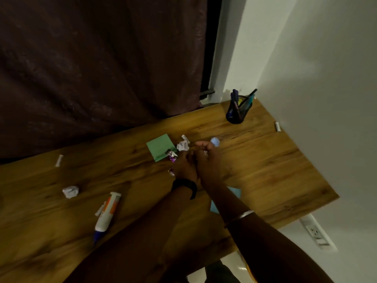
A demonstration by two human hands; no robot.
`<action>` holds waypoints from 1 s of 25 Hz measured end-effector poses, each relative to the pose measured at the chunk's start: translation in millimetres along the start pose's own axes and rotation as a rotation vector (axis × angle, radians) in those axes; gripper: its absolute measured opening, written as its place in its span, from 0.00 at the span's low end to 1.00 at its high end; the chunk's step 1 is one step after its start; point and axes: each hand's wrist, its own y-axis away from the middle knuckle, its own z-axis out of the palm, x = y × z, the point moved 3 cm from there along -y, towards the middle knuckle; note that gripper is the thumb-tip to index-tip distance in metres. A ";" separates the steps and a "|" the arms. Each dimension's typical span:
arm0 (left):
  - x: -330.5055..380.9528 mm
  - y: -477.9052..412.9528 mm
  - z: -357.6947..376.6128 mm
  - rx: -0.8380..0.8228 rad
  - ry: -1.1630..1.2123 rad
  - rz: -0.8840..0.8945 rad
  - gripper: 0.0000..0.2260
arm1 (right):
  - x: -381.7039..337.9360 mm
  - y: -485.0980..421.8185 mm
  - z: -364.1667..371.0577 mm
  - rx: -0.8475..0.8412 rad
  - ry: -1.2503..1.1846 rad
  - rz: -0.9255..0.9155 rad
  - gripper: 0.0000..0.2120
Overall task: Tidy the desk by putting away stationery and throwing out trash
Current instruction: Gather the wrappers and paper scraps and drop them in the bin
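My left hand (183, 167), with a black band on its wrist, is curled at the middle of the wooden desk (265, 160) and grips shiny purple candy wrappers (172, 158). My right hand (211, 160), with a metal bangle on the forearm, lies against it and pinches a small white scrap (205, 153). Just beyond the fingers lie a crumpled white paper ball (183, 145), a green sticky-note pad (160, 147), a small white roll (184, 137) and a round pale-blue cap (215, 141).
A dark mesh pen holder (237, 112) with pens stands at the desk's far right corner. Another paper ball (70, 192), a glue tube (107, 214) and white bits (59, 160) lie on the left. A blue sheet (234, 193) lies under my right forearm. A white bit (277, 126) lies by the wall.
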 end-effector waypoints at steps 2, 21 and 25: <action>-14.5 -14.0 -34.4 0.091 -0.101 0.017 0.11 | 8.6 -1.2 22.2 -0.088 0.183 -0.129 0.08; -65.9 0.0 -65.1 -0.236 -0.608 0.463 0.15 | 15.6 4.8 24.2 -0.270 0.647 -0.386 0.15; -30.8 32.6 -111.7 -0.144 -0.524 0.368 0.20 | 5.4 37.0 51.1 -0.341 0.569 -0.527 0.15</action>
